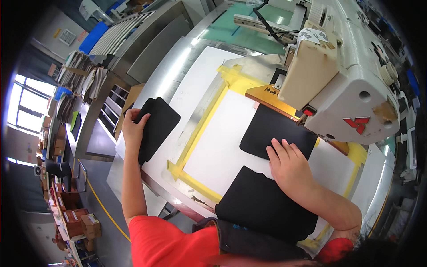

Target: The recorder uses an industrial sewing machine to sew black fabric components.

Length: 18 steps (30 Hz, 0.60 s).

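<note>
My left hand [134, 127] grips the edge of a thick black fabric stack [159, 124] at the left end of the work surface, thumb on top and the other fingers partly hidden at its edge. My right hand [290, 168] lies with fingers stretched out on the near edge of a black fabric piece [275, 131]. That piece's far edge meets the orange clamp plate [269, 98] beneath the white sewing machine head [329, 80]. Close to my body, partly under my right forearm, rests another black fabric stack [262, 204].
Yellow tape [202, 129] frames a white sheet [218, 138] on the metal table [175, 66]. The machine's bulky arm overhangs the far right. Left of the table stand a metal rack [106, 111] and paper piles [82, 73]; cardboard boxes [90, 225] are farther off.
</note>
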Each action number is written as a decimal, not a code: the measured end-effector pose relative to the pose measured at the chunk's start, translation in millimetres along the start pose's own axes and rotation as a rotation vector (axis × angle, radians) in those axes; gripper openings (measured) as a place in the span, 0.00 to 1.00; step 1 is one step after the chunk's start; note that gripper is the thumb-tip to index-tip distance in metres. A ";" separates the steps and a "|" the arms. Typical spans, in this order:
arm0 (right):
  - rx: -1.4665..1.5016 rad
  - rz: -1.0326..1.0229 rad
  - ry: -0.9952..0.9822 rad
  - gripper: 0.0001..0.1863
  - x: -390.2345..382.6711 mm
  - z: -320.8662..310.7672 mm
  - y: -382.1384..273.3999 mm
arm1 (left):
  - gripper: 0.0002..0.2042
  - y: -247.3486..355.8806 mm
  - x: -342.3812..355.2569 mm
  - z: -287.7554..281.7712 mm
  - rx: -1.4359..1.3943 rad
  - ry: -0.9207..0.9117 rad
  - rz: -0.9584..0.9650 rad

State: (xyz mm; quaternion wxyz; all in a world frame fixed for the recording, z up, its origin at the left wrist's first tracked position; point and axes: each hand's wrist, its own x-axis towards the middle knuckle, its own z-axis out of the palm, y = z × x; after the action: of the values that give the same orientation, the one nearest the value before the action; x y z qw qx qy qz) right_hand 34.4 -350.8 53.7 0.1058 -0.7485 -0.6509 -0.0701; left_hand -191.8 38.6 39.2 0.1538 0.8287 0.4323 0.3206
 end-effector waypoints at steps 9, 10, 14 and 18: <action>-0.281 0.098 0.161 0.16 -56.0 5.0 14.2 | 0.10 11.8 -15.4 0.4 0.303 0.080 0.264; -0.293 0.116 0.154 0.16 -62.4 3.7 14.8 | 0.09 14.4 -17.9 -2.7 0.269 0.127 0.321; -0.365 0.170 0.170 0.16 -85.4 3.3 26.0 | 0.09 39.1 -16.4 -10.2 0.082 0.305 0.426; -0.324 0.294 0.193 0.22 -92.1 2.0 31.5 | 0.10 108.9 -33.5 -12.6 -0.058 0.287 0.692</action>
State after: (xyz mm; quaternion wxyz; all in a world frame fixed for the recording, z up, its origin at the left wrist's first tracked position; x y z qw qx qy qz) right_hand 52.3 -442.7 27.3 0.0549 -0.8322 -0.5022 -0.2288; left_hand -146.9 -52.0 93.2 -0.0023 0.8677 0.1348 0.4784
